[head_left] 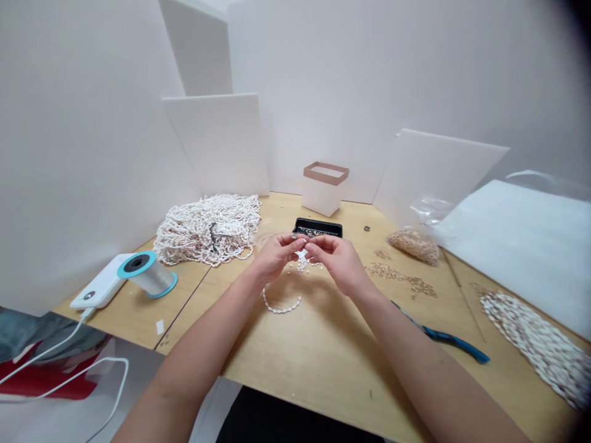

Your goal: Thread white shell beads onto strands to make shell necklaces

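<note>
Right here, the left hand [276, 257] and right hand [335, 263] pinch a white shell-bead strand [281, 306] tight between their fingertips, its loop lying on the wooden bench [323, 369]. Past the strand sits a black tray [317, 227], a heaped pile of shell strands [207, 229] to its left, blue-handled pliers [455, 340] to its right, white panels [217, 144] beyond.
</note>
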Demonstrator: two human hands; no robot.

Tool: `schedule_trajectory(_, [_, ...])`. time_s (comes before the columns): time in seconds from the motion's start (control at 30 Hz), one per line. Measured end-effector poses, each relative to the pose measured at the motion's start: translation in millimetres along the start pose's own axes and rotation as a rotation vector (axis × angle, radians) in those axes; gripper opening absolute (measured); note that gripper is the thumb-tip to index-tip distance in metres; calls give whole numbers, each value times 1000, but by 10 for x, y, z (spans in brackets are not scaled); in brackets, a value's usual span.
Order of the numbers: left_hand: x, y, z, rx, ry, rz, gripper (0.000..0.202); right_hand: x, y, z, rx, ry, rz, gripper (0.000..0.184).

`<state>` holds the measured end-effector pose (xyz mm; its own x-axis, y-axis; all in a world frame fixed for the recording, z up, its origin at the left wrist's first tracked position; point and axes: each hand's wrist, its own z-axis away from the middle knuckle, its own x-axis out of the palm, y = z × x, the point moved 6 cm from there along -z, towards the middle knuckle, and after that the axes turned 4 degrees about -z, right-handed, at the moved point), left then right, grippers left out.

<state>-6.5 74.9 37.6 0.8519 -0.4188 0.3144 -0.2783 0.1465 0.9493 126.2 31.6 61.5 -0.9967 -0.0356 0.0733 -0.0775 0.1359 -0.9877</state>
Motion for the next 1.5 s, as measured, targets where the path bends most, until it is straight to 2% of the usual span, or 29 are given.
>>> schedule_trajectory(0.2, [21,28,14,-1,11,-6,31,-9,-29,14,-45,21,108,28])
schedule_trajectory(0.33, [38,27,14,30,-31,-83,31,-25,-53,28,-13,64,85,29])
schedule_trajectory(0.43, [40,36,14,52,-66,-130,30,-39,-104,20,-8,23,112,28])
schedule_trajectory(0.57, [62,52,22,71,-136,-186,28,-77,-247,12,-117,-53,171,29])
schedule_trajectory(0.73, [97,1,20,50,-183,-241,30,-60,-332,32,-220,-121,330,17])
schedule_trajectory(0.83, [128,-32,23,33,-195,-260,30,-63,-322,26,-232,-95,397,13])
schedule_trajectory(0.9, [157,-45,28,27,-225,-260,29,-108,-319,7,-217,-43,364,14])
schedule_trajectory(1.03, [188,-111,27,-71,-345,-164,28,-305,-386,-45,-156,38,-35,25])
schedule_trajectory(1.13, [135,-176,15,-182,-394,-48,28,-547,-552,-59,-189,130,-253,29])
schedule_trajectory(1.3, [-3,-247,-4,-258,-431,-27,22,-970,-829,-19,-355,324,-360,15])
schedule_trajectory(1.5, [-126,-312,-3,-328,-464,-128,25,-1267,-901,21,-380,393,-331,14])
